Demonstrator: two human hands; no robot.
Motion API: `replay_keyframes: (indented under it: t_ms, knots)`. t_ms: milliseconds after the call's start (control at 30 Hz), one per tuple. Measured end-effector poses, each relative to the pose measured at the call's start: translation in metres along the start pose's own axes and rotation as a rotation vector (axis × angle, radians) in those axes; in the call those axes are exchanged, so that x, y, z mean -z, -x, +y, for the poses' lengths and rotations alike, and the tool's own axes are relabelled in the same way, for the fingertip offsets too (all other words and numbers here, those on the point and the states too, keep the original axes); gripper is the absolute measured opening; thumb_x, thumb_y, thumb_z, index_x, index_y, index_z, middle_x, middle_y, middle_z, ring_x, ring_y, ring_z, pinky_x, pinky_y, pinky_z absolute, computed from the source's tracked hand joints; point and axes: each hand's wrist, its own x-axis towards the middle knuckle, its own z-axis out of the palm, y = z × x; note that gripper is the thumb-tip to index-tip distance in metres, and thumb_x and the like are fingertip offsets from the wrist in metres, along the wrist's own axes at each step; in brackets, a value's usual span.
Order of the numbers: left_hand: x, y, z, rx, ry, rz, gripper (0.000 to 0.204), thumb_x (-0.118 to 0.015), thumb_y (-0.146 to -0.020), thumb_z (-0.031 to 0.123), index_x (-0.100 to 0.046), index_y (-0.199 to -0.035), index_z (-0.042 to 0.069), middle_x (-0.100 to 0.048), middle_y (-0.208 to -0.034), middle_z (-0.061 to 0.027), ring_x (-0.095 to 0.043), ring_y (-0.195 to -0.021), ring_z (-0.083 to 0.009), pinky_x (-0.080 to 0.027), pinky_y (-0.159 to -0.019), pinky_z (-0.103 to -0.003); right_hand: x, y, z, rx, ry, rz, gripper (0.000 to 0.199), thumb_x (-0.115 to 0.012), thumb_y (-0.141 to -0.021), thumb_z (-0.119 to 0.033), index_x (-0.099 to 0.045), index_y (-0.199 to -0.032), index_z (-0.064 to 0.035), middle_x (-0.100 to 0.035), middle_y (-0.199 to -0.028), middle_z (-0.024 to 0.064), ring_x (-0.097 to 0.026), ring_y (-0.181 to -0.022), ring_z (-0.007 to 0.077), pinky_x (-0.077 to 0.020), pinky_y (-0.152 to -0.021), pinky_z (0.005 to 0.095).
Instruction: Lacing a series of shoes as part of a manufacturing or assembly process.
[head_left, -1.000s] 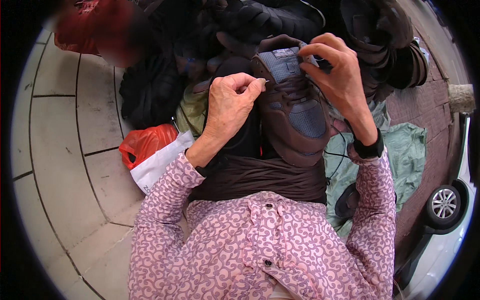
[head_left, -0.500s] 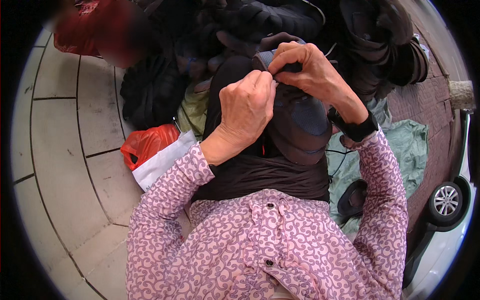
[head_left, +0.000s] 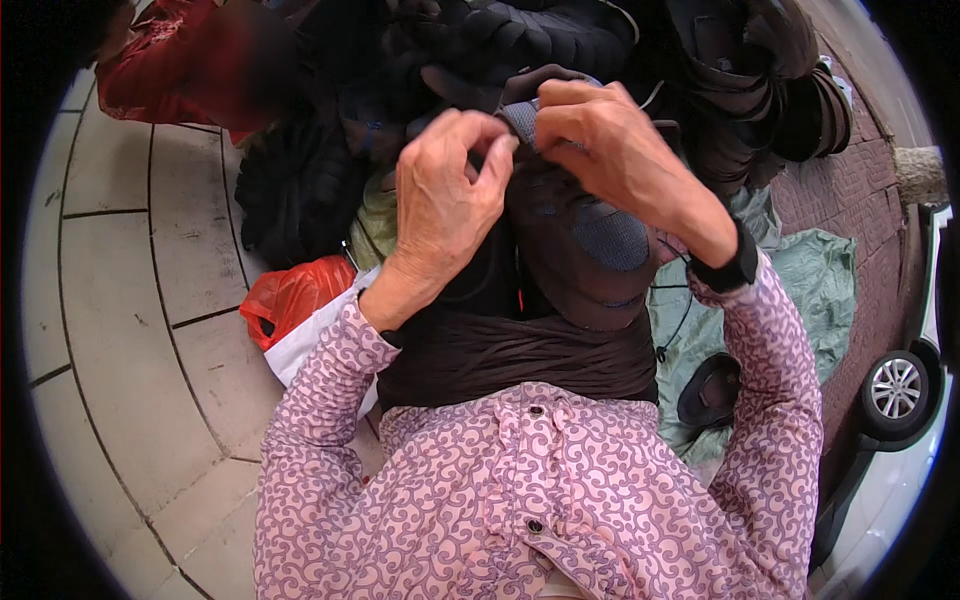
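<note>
A dark shoe point(head_left: 607, 275) with a blue-grey mesh patch lies across my lap, its toe toward me. My right hand point(head_left: 625, 160) rests over the upper part of the shoe, fingers curled and closed; what they pinch is hidden. To the left of the shoe, my left hand point(head_left: 445, 200) is raised with thumb and forefinger brought together. Its fingertips are a little blurred, and anything between them is too small to make out.
Many dark shoe parts point(head_left: 545, 40) are heaped in front of me. An orange-red plastic bag point(head_left: 295, 298) and a white bag lie at left. Green sheeting point(head_left: 800, 300) with a dark shoe piece point(head_left: 712, 390) spreads at right. A white car's wheel point(head_left: 896, 390) shows far right.
My left hand has drawn away from my right hand, leftward off the shoe. My right hand has shifted only slightly and stays at the shoe's upper part.
</note>
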Motion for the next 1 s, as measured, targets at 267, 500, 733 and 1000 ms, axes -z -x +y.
replay_keyframes:
  t_ms: [267, 500, 733, 1000]
  knots:
    - [-0.032, -0.052, 0.003, -0.247, -0.186, -0.214, 0.019, -0.070, -0.092, 0.012, -0.081, -0.103, 0.000, -0.077, -0.093, -0.0197, -0.077, -0.082, -0.0331, -0.060, -0.078, -0.041, 0.029, 0.048, 0.003, -0.566, -0.145, 0.247, 0.008, -0.072, -0.087, 0.006, -0.065, -0.090, 0.0020, -0.060, -0.081, 0.0070, -0.060, -0.069, 0.0150, -0.0468, -0.062, 0.0310]
    - [-0.054, -0.072, -0.005, -0.189, -0.120, -0.400, 0.027, -0.070, -0.089, 0.015, -0.081, -0.108, 0.000, -0.078, -0.091, -0.0196, -0.076, -0.079, -0.0305, -0.062, -0.078, -0.040, -0.035, 0.068, -0.003, -0.787, -0.442, 0.621, 0.004, -0.070, -0.092, 0.006, -0.070, -0.095, 0.0035, -0.066, -0.080, 0.0035, -0.065, -0.070, 0.0077, -0.0517, -0.064, 0.0237]
    - [-0.040, -0.072, -0.011, -0.148, 0.052, -0.517, 0.023, -0.069, -0.089, 0.015, -0.080, -0.098, -0.003, -0.074, -0.084, -0.0138, -0.072, -0.075, -0.0219, -0.060, -0.074, -0.031, -0.049, 0.062, -0.016, -0.639, -0.370, 0.722, 0.008, -0.073, -0.091, 0.007, -0.071, -0.097, 0.0028, -0.066, -0.083, 0.0050, -0.064, -0.071, 0.0110, -0.0500, -0.064, 0.0257]
    - [-0.038, -0.074, -0.008, -0.227, -0.017, -0.518, 0.021, -0.068, -0.089, 0.013, -0.078, -0.095, -0.005, -0.070, -0.075, -0.0153, -0.070, -0.069, -0.0196, -0.057, -0.067, -0.032, -0.046, 0.058, -0.011, -0.683, -0.695, 0.736, 0.004, -0.075, -0.094, 0.003, -0.073, -0.097, 0.0009, -0.065, -0.090, -0.0004, -0.062, -0.073, 0.0066, -0.0490, -0.063, 0.0227]
